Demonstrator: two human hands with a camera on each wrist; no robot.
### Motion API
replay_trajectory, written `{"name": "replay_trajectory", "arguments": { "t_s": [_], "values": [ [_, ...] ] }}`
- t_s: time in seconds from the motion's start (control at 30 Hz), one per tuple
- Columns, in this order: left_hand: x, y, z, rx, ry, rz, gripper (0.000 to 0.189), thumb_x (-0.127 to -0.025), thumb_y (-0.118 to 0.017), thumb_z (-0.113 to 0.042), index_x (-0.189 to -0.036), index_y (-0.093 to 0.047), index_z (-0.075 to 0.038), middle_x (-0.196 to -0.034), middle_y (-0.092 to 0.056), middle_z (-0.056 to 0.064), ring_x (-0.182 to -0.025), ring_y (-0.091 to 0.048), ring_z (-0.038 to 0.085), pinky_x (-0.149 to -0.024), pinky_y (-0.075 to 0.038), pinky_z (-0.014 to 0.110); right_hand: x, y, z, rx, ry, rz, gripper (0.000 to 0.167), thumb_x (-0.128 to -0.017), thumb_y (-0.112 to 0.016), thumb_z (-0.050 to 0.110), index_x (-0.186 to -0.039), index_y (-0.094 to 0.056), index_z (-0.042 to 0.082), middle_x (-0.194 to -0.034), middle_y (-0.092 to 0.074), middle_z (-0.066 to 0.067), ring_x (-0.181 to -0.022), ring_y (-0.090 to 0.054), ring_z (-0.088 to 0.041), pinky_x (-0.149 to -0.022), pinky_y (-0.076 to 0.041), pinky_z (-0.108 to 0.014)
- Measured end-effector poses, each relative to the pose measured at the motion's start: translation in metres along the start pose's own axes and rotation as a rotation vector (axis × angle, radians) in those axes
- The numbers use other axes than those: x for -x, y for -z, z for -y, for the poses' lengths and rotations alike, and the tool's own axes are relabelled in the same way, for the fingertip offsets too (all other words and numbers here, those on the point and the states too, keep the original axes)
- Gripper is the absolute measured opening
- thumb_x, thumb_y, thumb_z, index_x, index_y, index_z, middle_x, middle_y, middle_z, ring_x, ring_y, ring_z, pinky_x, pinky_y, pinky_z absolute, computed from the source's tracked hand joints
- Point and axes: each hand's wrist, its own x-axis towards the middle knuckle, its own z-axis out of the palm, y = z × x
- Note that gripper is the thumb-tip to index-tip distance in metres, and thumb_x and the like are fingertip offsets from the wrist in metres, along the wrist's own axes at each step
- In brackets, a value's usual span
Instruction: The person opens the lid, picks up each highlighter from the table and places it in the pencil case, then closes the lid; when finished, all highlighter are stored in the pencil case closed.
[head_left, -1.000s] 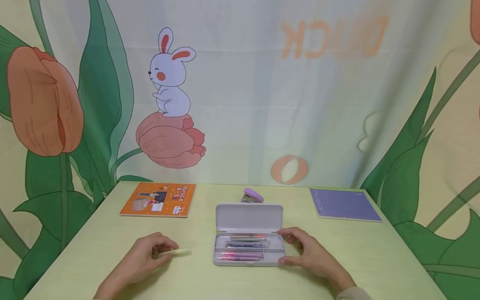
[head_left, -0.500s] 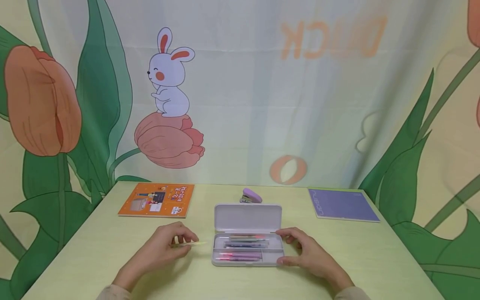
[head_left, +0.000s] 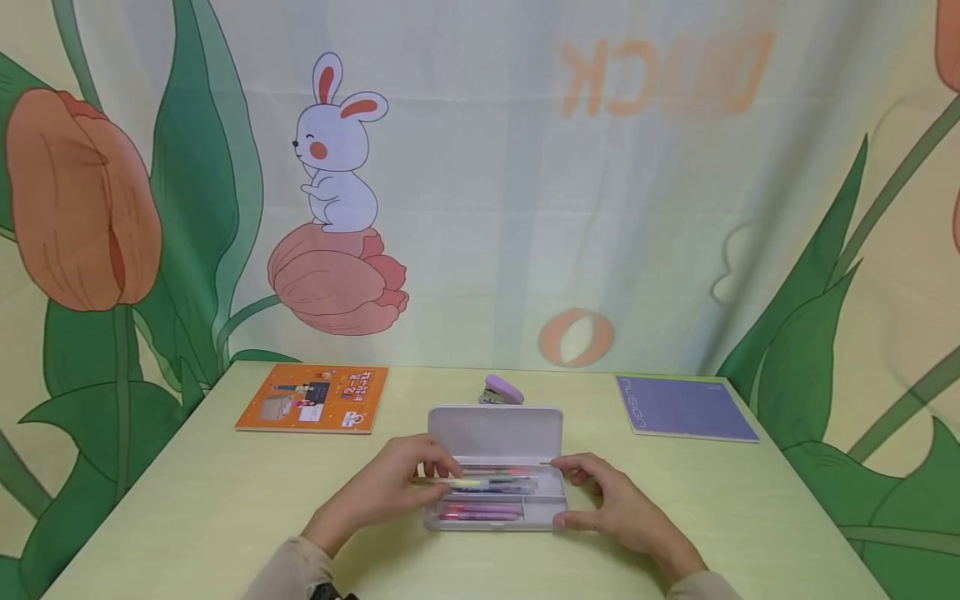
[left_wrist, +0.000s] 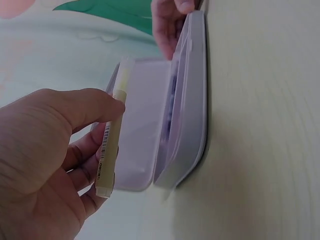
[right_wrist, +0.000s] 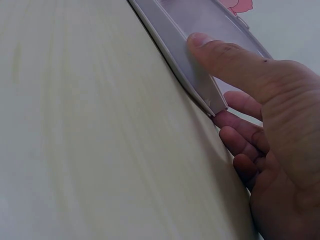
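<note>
A pale grey pencil case (head_left: 495, 435) lies with its lid raised on the table. Several pens (head_left: 480, 516) fill its two long compartments, pink and purple ones in the front. My left hand (head_left: 390, 485) pinches a pale yellow highlighter (left_wrist: 111, 142) between thumb and fingers, over the left part of the case. In the left wrist view the highlighter's translucent cap points away from the palm. At the right end of the case, my right hand (head_left: 624, 510) grips it, thumb at the front corner and fingers at the back.
Behind the case sits a purple stapler (head_left: 502, 390). An orange booklet (head_left: 315, 400) lies at the back left, a blue-purple notebook (head_left: 686, 408) at the back right. A printed curtain (head_left: 480, 208) hangs along the table's far edge.
My left hand has carried the highlighter rightward from the table's left side to over the pencil case. My right hand has stayed at the case's right end.
</note>
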Motion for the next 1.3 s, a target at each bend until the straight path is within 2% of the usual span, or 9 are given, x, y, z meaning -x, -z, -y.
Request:
{"name": "replay_trajectory", "arguments": {
  "t_s": [0.23,0.47,0.57,0.7,0.9,1.03,1.1,1.23,1.3],
  "values": [
    [-0.013,-0.025,-0.003,-0.012,-0.033,0.037,0.022,-0.093,-0.082,0.000,-0.109,-0.086,-0.015,-0.095,-0.071,-0.007,-0.086,-0.060,0.008,-0.077,-0.053,0.023,0.000,-0.001,-0.001,-0.003,0.000,0.001,0.074,-0.084,-0.099,0.038,-0.149,-0.066,0.022,-0.128,-0.065,0.003,-0.122,-0.055,-0.025,-0.103,-0.045,-0.030],
    [-0.017,-0.044,-0.002,-0.010,-0.042,0.061,0.018,-0.092,-0.083,0.001,-0.108,-0.085,-0.008,-0.094,-0.070,-0.001,-0.085,-0.061,0.007,-0.076,-0.055,0.021,0.000,-0.002,0.000,-0.001,-0.003,-0.001,0.074,-0.084,-0.099,0.039,-0.148,-0.066,0.024,-0.128,-0.065,0.003,-0.122,-0.055,-0.024,-0.103,-0.045,-0.031],
    [-0.016,-0.044,-0.003,-0.019,-0.026,0.043,0.017,-0.093,-0.083,-0.002,-0.109,-0.084,-0.008,-0.096,-0.071,0.001,-0.084,-0.063,0.007,-0.076,-0.055,0.022,0.000,-0.002,0.001,0.000,-0.004,-0.002,0.073,-0.084,-0.099,0.040,-0.148,-0.066,0.024,-0.128,-0.065,0.003,-0.121,-0.055,-0.025,-0.103,-0.045,-0.031],
    [-0.014,-0.034,-0.004,-0.036,-0.003,-0.005,0.016,-0.097,-0.081,-0.005,-0.112,-0.084,-0.010,-0.099,-0.072,0.001,-0.088,-0.065,0.013,-0.076,-0.054,0.025,0.000,-0.002,0.002,0.004,0.000,-0.008,0.074,-0.084,-0.099,0.039,-0.148,-0.066,0.023,-0.128,-0.065,0.003,-0.121,-0.055,-0.024,-0.102,-0.045,-0.030],
    [0.001,-0.018,0.007,-0.056,0.049,-0.148,0.018,-0.097,-0.082,-0.004,-0.113,-0.083,-0.012,-0.103,-0.075,0.001,-0.093,-0.067,0.022,-0.079,-0.055,0.031,0.000,-0.002,0.002,0.008,0.005,-0.006,0.075,-0.084,-0.099,0.040,-0.149,-0.066,0.023,-0.128,-0.065,0.003,-0.120,-0.056,-0.024,-0.102,-0.045,-0.031],
    [0.015,-0.016,0.020,-0.037,0.109,-0.235,0.021,-0.095,-0.084,-0.005,-0.114,-0.083,-0.013,-0.103,-0.076,0.001,-0.091,-0.067,0.020,-0.079,-0.056,0.032,-0.001,-0.001,0.000,0.016,-0.003,-0.010,0.075,-0.084,-0.099,0.040,-0.149,-0.066,0.024,-0.127,-0.065,0.003,-0.120,-0.055,-0.023,-0.102,-0.045,-0.031],
    [0.021,-0.018,0.025,0.002,0.169,-0.252,0.025,-0.094,-0.086,-0.008,-0.118,-0.081,-0.013,-0.105,-0.075,0.002,-0.093,-0.066,0.020,-0.080,-0.055,0.031,-0.001,0.000,0.000,0.017,-0.003,-0.015,0.075,-0.083,-0.099,0.039,-0.148,-0.066,0.024,-0.127,-0.065,0.003,-0.120,-0.055,-0.023,-0.102,-0.045,-0.031],
    [0.029,-0.022,0.035,0.143,0.308,-0.281,0.049,-0.091,-0.093,-0.015,-0.135,-0.071,-0.011,-0.117,-0.071,0.006,-0.104,-0.064,0.023,-0.084,-0.056,0.029,0.000,0.000,0.000,0.007,0.009,-0.014,0.075,-0.084,-0.099,0.038,-0.149,-0.065,0.021,-0.128,-0.065,0.001,-0.120,-0.055,-0.024,-0.102,-0.045,-0.030],
    [0.031,-0.024,0.040,0.219,0.354,-0.300,0.064,-0.089,-0.096,-0.018,-0.144,-0.064,-0.010,-0.127,-0.070,0.007,-0.111,-0.064,0.024,-0.089,-0.056,0.029,0.000,0.000,0.001,0.002,0.015,-0.011,0.076,-0.084,-0.099,0.037,-0.149,-0.065,0.020,-0.128,-0.066,0.001,-0.120,-0.056,-0.023,-0.102,-0.045,-0.030]
  ]
}}
